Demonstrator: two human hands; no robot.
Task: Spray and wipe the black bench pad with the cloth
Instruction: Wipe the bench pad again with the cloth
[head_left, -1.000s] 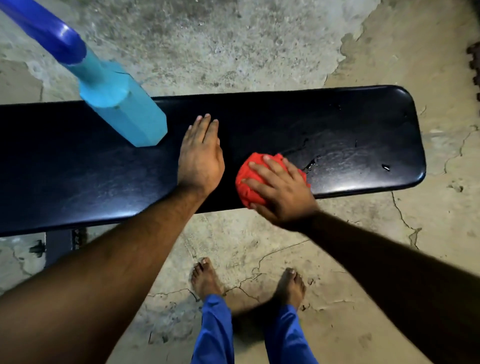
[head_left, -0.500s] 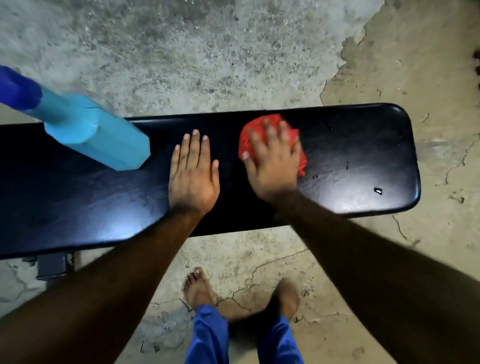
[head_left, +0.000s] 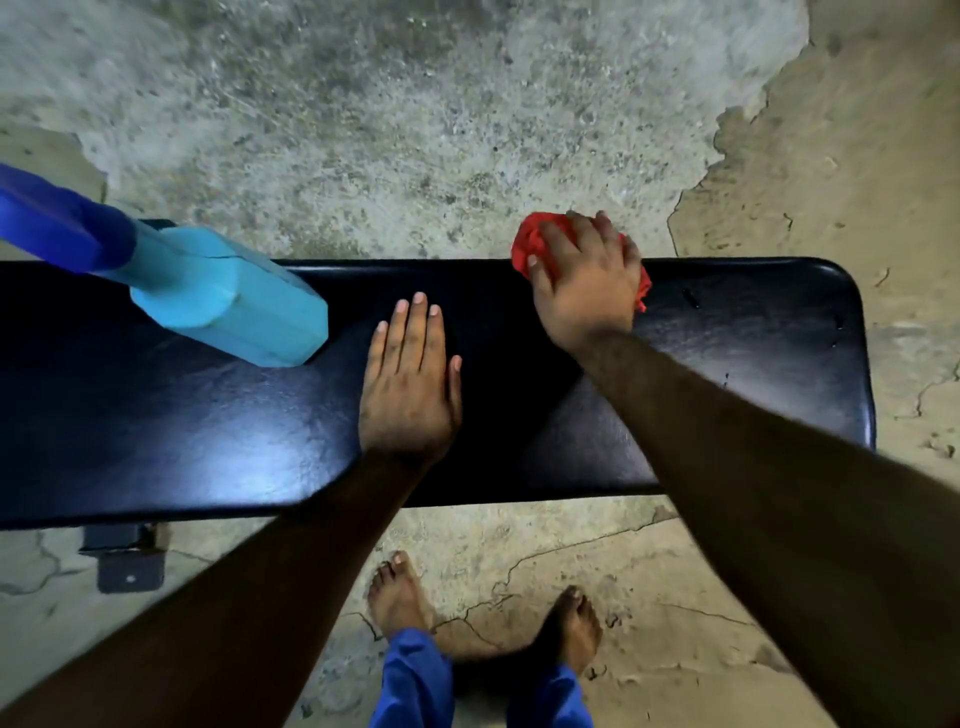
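**Wiping stroke at the pad's far edge**

The right hand (head_left: 584, 280) presses the bunched red cloth (head_left: 529, 244) at 12 o'clock on the black bench pad (head_left: 208, 441), fingers curled over it and part of it overhanging the far rim. The left hand (head_left: 410, 379) lies flat and spread, bracing mid-pad. A blue spray bottle (head_left: 228, 299) stands at 10 o'clock. The wiping step is in hand; next probably calls for drawing the cloth toward 6 o'clock, then covering the 3 o'clock end.

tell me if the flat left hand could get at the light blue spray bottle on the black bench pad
Probably yes. The left hand lies flat and empty on the black bench pad, with bare pad between it and the light blue spray bottle.
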